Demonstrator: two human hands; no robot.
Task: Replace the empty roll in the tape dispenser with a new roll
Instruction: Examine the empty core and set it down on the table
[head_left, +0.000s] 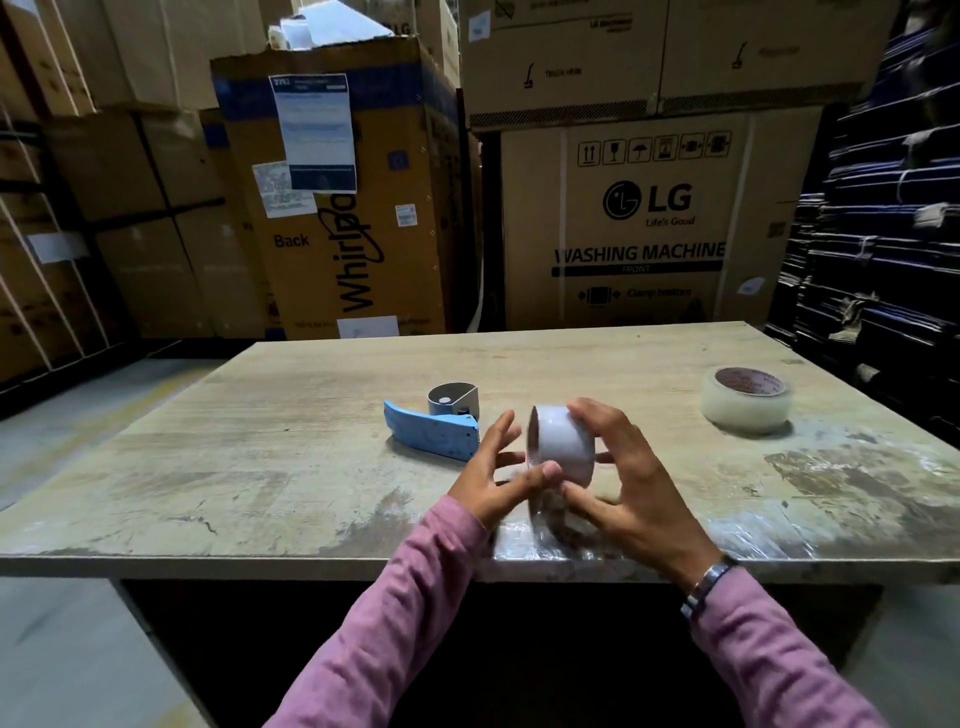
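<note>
The wooden table (260, 467) carries all task items. Behind the table stand stacked cardboard cartons (639, 228). A clear tape roll (746, 400) lies flat near the table's far right corner. The blue tape dispenser (436, 423) lies near the table's centre. Just right of the dispenser, a white roll (563, 447) is held on edge above the table. The right hand (631, 478) grips it between thumb and curled fingers. The left hand (496, 475) has spread fingers, thumb tip touching the roll's lower edge.
</note>
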